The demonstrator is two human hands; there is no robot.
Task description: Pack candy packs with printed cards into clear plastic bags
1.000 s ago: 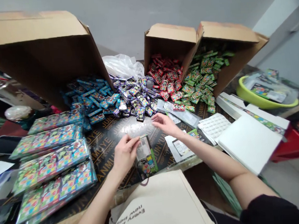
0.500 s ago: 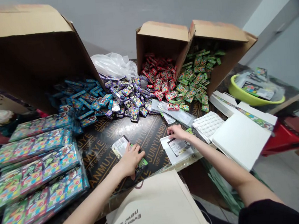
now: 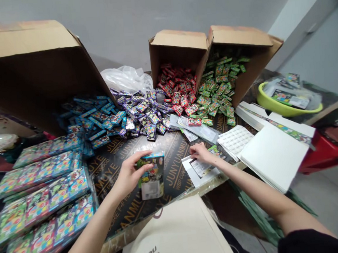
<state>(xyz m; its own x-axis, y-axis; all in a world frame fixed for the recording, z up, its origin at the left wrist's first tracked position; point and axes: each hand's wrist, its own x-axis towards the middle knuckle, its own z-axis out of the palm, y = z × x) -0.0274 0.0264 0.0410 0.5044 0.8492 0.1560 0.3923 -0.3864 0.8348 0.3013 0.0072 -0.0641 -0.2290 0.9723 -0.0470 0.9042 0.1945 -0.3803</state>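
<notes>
My left hand (image 3: pixel 131 172) grips a printed pack (image 3: pixel 152 178) by its upper edge, thumb on the near side. The pack stands upright just over the dark board, with a blue top edge and a pale label low on its face. My right hand (image 3: pixel 202 154) rests with curled fingers on a white sheet (image 3: pixel 193 176) and a printed card (image 3: pixel 203 168) near the table's front edge. What its fingertips pinch, if anything, is hidden. Beyond that hand lie clear plastic sleeves (image 3: pixel 209 134) with a small red box (image 3: pixel 194 121) on them.
Tipped cartons (image 3: pixel 179 40) at the back spill small blue (image 3: pixel 98 120), purple (image 3: pixel 144 109), red and green boxes (image 3: pixel 213 95). Wrapped packs (image 3: pixel 46 198) are stacked at left. White card sheets (image 3: pixel 273 157), a sticker sheet (image 3: pixel 236 140) and a yellow-green basin (image 3: pixel 287 109) are at right.
My left hand has raised the pack from lying flat on the board to upright, gripping its top edge. My right hand has stayed at the white sheet and card.
</notes>
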